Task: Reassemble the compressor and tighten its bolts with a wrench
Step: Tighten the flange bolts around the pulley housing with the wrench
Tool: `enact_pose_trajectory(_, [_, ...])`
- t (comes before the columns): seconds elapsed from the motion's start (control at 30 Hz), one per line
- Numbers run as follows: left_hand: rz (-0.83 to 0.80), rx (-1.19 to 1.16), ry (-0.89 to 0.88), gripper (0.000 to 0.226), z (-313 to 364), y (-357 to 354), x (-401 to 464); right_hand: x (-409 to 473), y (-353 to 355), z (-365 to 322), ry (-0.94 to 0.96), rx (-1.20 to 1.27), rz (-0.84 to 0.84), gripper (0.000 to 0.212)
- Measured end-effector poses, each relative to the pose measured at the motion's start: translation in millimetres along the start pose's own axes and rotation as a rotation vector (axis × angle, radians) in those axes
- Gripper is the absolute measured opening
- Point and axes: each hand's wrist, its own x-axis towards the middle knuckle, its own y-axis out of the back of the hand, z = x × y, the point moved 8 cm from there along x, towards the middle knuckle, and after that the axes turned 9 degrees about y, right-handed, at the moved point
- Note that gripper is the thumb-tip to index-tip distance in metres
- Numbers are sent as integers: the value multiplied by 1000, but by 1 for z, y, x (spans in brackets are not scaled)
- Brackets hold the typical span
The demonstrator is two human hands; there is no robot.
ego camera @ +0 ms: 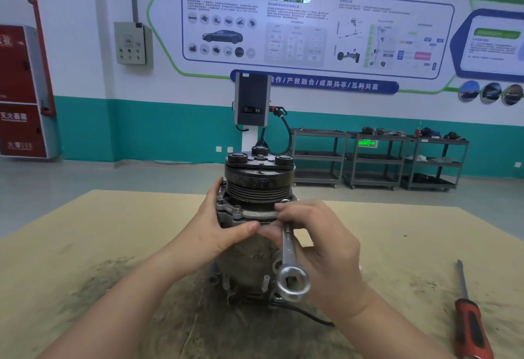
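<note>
An automotive training workshop: car-technology wall posters (312, 24), parts-laden tool carts (377, 160), a grimy workbench (85, 245).

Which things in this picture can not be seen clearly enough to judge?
- Head view: the wrench upper end and any bolt it meets are hidden by the right hand.
- The compressor middle is covered by the left hand.
- The screwdriver handle is cut by the bottom edge.
- Wall poster small text is blurred.

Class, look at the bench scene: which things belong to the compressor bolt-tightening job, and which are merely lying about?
In use:
compressor, steadied by the left hand
wrench, held in the right hand

Lying about:
screwdriver, on the board at right
carts by the wall
</note>
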Motion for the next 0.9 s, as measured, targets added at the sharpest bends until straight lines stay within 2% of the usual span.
enact_pose_trajectory(0.07, [1,-7,-5,118,0,0,0,3,3,4,-71,28,28,18])
enact_pose_trajectory(0.13, [-1,-4,-1,120,-1,0,0,10,11,10,-217,114,131,6])
enact_pose_trajectory(0.2, [-3,1,3,122,-2,1,1,13,20,22,-415,236,297,12])
enact_pose_trajectory(0.3, [5,1,2,118,-3,1,2,-2,28,49,-811,442,555,15])
enact_pose_trajectory(0.37, [4,3,11,121,-2,1,2,-16,23,64,-1027,597,650,17])
enact_pose_trajectory(0.47, [-1,4,24,118,-3,2,1,-30,14,74,-1218,739,723,18])
enact_pose_trajectory(0.6, [-4,13,27,109,-4,2,2,-35,4,78,-1315,861,705,18])
enact_pose_trajectory(0.77, [-4,8,20,122,-2,2,1,-36,2,86,-1360,917,645,19])
enact_pose_trajectory(0.83, [-9,9,10,115,-1,1,0,-34,5,85,-1232,858,658,19])
enact_pose_trajectory(0.9, [-6,4,4,106,0,1,1,-29,12,74,-993,668,621,16])
